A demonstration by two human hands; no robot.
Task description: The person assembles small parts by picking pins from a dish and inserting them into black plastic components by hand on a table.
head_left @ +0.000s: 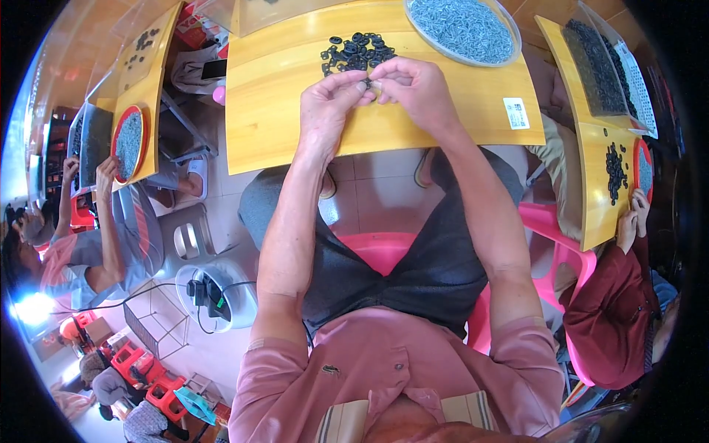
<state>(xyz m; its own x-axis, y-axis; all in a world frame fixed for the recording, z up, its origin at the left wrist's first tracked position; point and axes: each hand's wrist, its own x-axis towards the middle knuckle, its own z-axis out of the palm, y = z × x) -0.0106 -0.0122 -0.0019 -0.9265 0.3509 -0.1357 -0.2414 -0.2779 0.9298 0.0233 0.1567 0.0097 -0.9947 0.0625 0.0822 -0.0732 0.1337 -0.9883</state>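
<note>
My left hand (329, 107) is closed in a pinch on a small black part (367, 83), mostly covered by the fingertips. Touching it from the other side, my right hand (415, 92) is pinched too; whatever sits between its fingertips is too small to make out. Both hands meet just above the yellow wooden table (273, 96). Right behind them lies a loose pile of small black ring-shaped parts (358, 50). Beyond my right hand stands a round clear tray (515, 53) filled with small silvery-blue screw-like pieces (461, 29).
A white label (516, 114) is stuck near the table's right edge. Co-workers' hands (631, 218) work at tables on both sides, by red-rimmed trays (134, 173) and clear bins of black parts (598, 66). A white bucket (240, 299) with cables stands at my left; pink chair (380, 247) under me.
</note>
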